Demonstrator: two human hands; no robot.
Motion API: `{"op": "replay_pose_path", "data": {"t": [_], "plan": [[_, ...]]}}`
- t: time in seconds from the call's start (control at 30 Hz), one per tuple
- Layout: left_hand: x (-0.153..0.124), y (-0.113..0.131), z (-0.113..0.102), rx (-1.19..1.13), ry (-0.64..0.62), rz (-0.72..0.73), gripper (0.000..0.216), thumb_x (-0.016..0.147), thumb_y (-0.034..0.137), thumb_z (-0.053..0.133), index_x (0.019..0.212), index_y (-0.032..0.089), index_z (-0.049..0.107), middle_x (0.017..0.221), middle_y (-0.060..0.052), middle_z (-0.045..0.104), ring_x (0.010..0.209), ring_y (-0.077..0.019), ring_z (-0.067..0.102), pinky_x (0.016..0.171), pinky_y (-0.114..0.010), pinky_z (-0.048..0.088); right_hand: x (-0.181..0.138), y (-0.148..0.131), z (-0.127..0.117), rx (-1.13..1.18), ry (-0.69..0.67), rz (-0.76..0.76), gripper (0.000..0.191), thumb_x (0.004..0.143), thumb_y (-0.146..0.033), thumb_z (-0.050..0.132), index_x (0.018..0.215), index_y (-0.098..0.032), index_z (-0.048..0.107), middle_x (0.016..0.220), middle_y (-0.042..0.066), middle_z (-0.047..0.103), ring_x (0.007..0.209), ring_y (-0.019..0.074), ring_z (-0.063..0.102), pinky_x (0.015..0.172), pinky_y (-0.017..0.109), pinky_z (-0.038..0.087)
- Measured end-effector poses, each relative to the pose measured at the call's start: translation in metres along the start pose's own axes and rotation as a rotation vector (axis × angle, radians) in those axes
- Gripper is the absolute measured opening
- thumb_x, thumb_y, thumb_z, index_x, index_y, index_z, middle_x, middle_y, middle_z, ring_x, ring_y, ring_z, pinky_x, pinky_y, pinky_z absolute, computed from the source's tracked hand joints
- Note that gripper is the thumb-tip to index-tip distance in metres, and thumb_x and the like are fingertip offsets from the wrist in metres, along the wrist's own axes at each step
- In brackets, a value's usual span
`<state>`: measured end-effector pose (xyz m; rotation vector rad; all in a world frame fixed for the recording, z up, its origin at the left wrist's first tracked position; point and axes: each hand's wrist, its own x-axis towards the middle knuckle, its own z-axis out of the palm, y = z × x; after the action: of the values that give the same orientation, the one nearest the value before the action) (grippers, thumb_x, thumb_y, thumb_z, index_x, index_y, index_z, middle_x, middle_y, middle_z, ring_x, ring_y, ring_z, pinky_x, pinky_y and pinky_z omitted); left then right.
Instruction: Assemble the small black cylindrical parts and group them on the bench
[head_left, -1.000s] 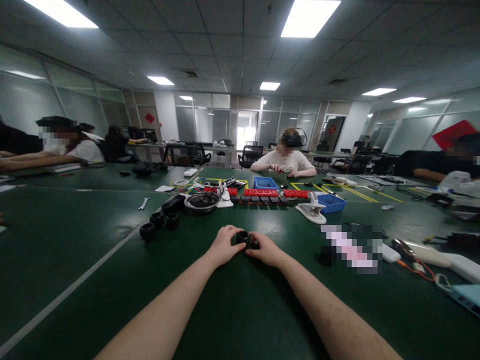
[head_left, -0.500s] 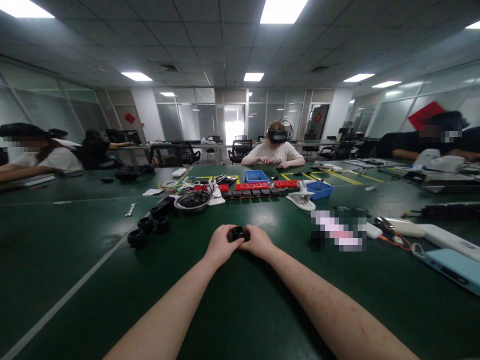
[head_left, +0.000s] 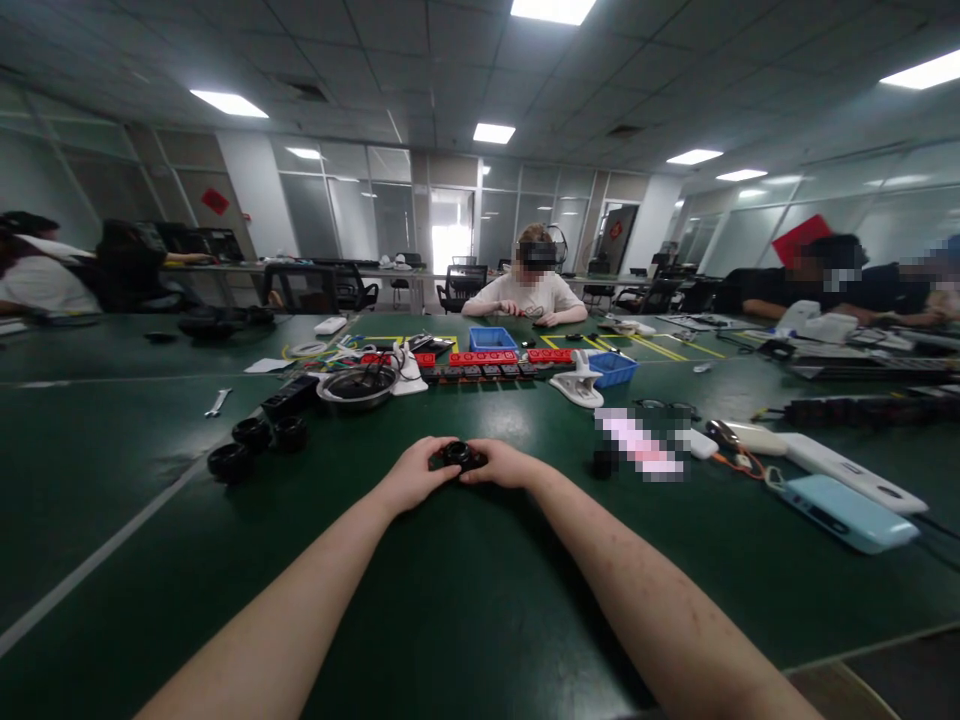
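A small black round part (head_left: 455, 455) sits between both my hands on the green table (head_left: 480, 590). My left hand (head_left: 411, 476) curls around its left side with the fingers closed on it. My right hand (head_left: 501, 466) grips it from the right, fingers wrapped over the top. Both forearms stretch forward from the bottom of the view. Three similar black round parts (head_left: 256, 444) stand to the left, apart from my hands.
Beyond my hands lie a metal bowl (head_left: 356, 386), a row of red and black blocks (head_left: 491, 364), two blue bins (head_left: 612, 369) and a white clamp (head_left: 577, 386). White and pale blue devices (head_left: 840, 500) lie right. A wrench (head_left: 217, 403) lies left. People sit around the table.
The view has swung right and down a little, so everything shifts left and up. Both hands stay closed on the black part and have lowered it toward the table.
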<state>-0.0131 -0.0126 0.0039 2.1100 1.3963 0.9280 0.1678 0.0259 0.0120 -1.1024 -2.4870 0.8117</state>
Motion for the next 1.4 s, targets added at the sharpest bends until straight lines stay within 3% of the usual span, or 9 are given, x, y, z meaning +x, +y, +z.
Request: {"op": "replay_pose_path", "data": {"t": [0.17, 0.37, 0.5, 0.7, 0.93, 1.03, 1.13, 1.23, 1.4], "plan": [[-0.002, 0.008, 0.009, 0.038, 0.083, -0.053, 0.038, 0.068, 0.027, 0.064, 0.104, 0.018, 0.057, 0.095, -0.005, 0.06, 0.088, -0.0218, 0.057, 0.074, -0.03, 0.045, 0.003, -0.002, 0.016, -0.077, 0.124, 0.137, 0.038, 0.061, -0.038, 0.068, 0.089, -0.016, 0.055, 0.078, 0.0, 0.06, 0.07, 0.0157, 0.055, 0.059, 0.024, 0.039], [0.0, 0.009, 0.02, 0.095, 0.227, -0.141, 0.032, 0.068, 0.027, 0.062, 0.096, 0.014, 0.056, 0.093, -0.008, 0.057, 0.088, -0.0243, 0.055, 0.078, -0.036, 0.044, 0.004, -0.018, 0.031, -0.212, 0.307, 0.256, 0.037, 0.068, -0.038, 0.058, 0.095, -0.012, 0.051, 0.095, 0.016, 0.057, 0.093, 0.03, 0.05, 0.079, 0.043, 0.032], [-0.001, 0.007, 0.014, 0.066, 0.15, -0.076, 0.035, 0.068, 0.024, 0.063, 0.1, 0.015, 0.056, 0.094, -0.007, 0.057, 0.088, -0.0218, 0.056, 0.077, -0.032, 0.046, 0.001, -0.015, 0.019, -0.156, 0.2, 0.132, 0.054, 0.056, -0.04, 0.071, 0.102, -0.017, 0.052, 0.1, 0.009, 0.057, 0.095, 0.0265, 0.051, 0.08, 0.038, 0.036], [-0.004, 0.01, 0.005, 0.035, 0.05, -0.002, 0.039, 0.071, 0.025, 0.061, 0.109, 0.019, 0.054, 0.098, -0.005, 0.057, 0.088, -0.0205, 0.056, 0.072, -0.028, 0.047, -0.003, -0.003, -0.003, 0.0, -0.024, 0.009, 0.029, 0.067, -0.023, 0.065, 0.095, -0.02, 0.059, 0.083, -0.004, 0.063, 0.074, 0.0116, 0.057, 0.064, 0.02, 0.041], [-0.002, 0.008, 0.01, 0.074, 0.085, -0.071, 0.037, 0.069, 0.027, 0.063, 0.103, 0.015, 0.054, 0.097, -0.006, 0.059, 0.089, -0.0197, 0.056, 0.076, -0.028, 0.046, -0.001, -0.009, 0.012, -0.067, 0.127, 0.14, 0.051, 0.056, -0.041, 0.072, 0.095, -0.013, 0.056, 0.084, 0.006, 0.06, 0.076, 0.0205, 0.055, 0.062, 0.029, 0.04], [-0.001, 0.003, 0.007, 0.126, 0.112, -0.114, 0.057, 0.063, 0.031, 0.068, 0.113, 0.014, 0.046, 0.104, -0.008, 0.056, 0.095, -0.0218, 0.054, 0.08, -0.03, 0.044, -0.005, -0.01, 0.001, -0.065, 0.097, 0.124, 0.072, 0.042, -0.043, 0.078, 0.104, -0.016, 0.054, 0.083, 0.003, 0.059, 0.074, 0.0191, 0.056, 0.062, 0.027, 0.041], [-0.002, -0.001, 0.003, 0.193, 0.122, -0.16, 0.075, 0.057, 0.04, 0.072, 0.121, 0.015, 0.041, 0.108, -0.01, 0.054, 0.099, -0.0262, 0.052, 0.081, -0.033, 0.043, -0.009, -0.008, -0.012, -0.04, 0.115, 0.108, 0.075, 0.058, -0.049, 0.069, 0.121, -0.016, 0.042, 0.084, 0.002, 0.059, 0.069, 0.0142, 0.056, 0.061, 0.024, 0.042], [-0.003, 0.0, 0.005, 0.255, 0.099, -0.175, 0.058, 0.059, 0.045, 0.069, 0.108, 0.02, 0.054, 0.1, -0.007, 0.059, 0.096, -0.0264, 0.054, 0.079, -0.032, 0.042, -0.008, -0.01, -0.01, -0.064, 0.252, 0.117, 0.064, 0.075, -0.052, 0.051, 0.125, -0.015, 0.037, 0.091, 0.006, 0.057, 0.076, 0.0154, 0.055, 0.065, 0.026, 0.041], [-0.003, 0.008, 0.011, 0.339, 0.061, -0.194, 0.021, 0.067, 0.039, 0.062, 0.079, 0.022, 0.065, 0.083, -0.003, 0.065, 0.085, -0.024, 0.058, 0.068, -0.028, 0.041, -0.002, -0.027, 0.011, -0.12, 0.364, 0.083, 0.039, 0.062, -0.05, 0.064, 0.086, -0.019, 0.061, 0.077, 0.003, 0.059, 0.075, 0.02, 0.055, 0.066, 0.029, 0.04]]}}
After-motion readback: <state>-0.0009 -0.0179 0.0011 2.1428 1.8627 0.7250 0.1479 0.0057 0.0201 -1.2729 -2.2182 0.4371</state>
